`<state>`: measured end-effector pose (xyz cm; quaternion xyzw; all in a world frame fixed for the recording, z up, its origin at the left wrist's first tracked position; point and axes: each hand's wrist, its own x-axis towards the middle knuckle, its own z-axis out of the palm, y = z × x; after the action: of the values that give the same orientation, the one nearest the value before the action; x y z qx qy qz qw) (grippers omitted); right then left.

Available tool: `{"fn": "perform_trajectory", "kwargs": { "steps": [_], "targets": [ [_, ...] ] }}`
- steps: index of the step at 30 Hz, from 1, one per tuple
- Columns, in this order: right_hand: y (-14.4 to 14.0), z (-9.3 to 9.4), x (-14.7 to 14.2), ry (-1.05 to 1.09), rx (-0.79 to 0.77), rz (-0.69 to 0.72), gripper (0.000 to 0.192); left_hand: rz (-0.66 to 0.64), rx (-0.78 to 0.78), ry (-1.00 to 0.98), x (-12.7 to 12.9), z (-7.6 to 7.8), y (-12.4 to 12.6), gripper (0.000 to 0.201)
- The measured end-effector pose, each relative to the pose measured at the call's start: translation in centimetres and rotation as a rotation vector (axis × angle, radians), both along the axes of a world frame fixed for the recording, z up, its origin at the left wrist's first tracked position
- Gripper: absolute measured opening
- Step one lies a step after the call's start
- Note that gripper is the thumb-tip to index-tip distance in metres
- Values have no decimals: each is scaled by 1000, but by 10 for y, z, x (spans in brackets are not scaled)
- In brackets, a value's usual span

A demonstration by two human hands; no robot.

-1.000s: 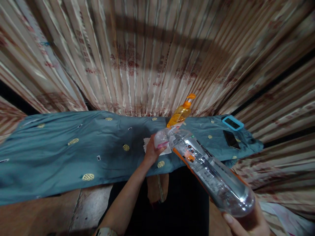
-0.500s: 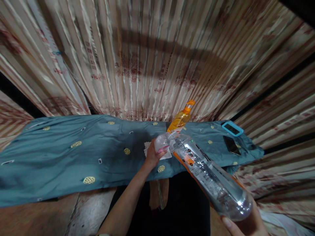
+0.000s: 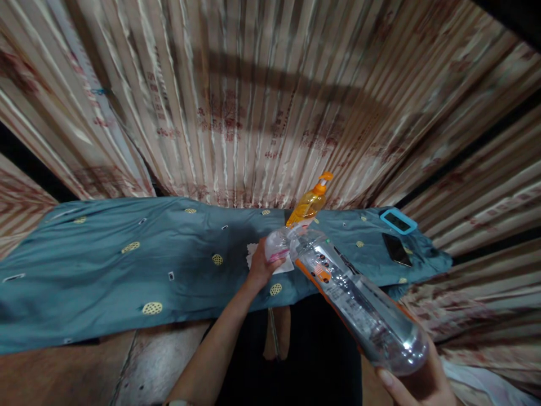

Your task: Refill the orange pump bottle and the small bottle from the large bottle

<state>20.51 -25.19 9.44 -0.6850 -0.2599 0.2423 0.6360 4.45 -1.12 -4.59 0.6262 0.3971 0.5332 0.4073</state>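
Observation:
My left hand [image 3: 262, 268] is wrapped round a small clear plastic container [image 3: 276, 246] with a pink mark; its exact kind is hard to make out. In my right hand [image 3: 422, 380], gripped near the base, is a large clear plastic bottle [image 3: 359, 304] with an orange and grey label. The bottle tilts, its neck lower than a level pour cannot be judged, but its mouth meets the top of the small container. Below the left hand lies a white scalloped cloth [image 3: 287, 267]. Just behind the container stands an orange pump bottle [image 3: 307, 204] with yellow-orange liquid.
A teal cloth with pineapple prints [image 3: 177, 237] covers the long table. To the right lie a blue-framed device [image 3: 398, 221] and a dark phone [image 3: 397, 250]. Patterned curtains [image 3: 253, 113] hang close behind and at the sides.
Both hands keep their hold on the small container and the large bottle. The large bottle's base has shifted slightly left and up in view.

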Motion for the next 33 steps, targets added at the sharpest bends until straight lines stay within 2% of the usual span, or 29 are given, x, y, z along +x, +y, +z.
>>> {"fn": "perform_trajectory", "kwargs": {
  "steps": [3, 6, 13, 20, 25, 33],
  "targets": [
    [-1, -3, 1, -9, 7, 6, 113, -15, -4, -3, -1, 3, -1, 57],
    [-2, -5, 1, -41, -5, 8, 120, -14, -10, -8, -1, 5, -1, 57],
    [0, 4, -6, -24, -14, 17, 132, 13, -20, -8, 0, 5, -2, 56],
    [-2, 5, -6, 1, -21, 22, 124, 41, 14, 13, 2, 7, 0, 57],
    [-3, 2, -2, -80, -38, 62, 118, 37, 10, 10, 3, 6, 1, 56],
    [-4, 1, -4, -38, -40, 66, 121, 43, 7, 39, 2, 5, 0, 52]
  ]
}}
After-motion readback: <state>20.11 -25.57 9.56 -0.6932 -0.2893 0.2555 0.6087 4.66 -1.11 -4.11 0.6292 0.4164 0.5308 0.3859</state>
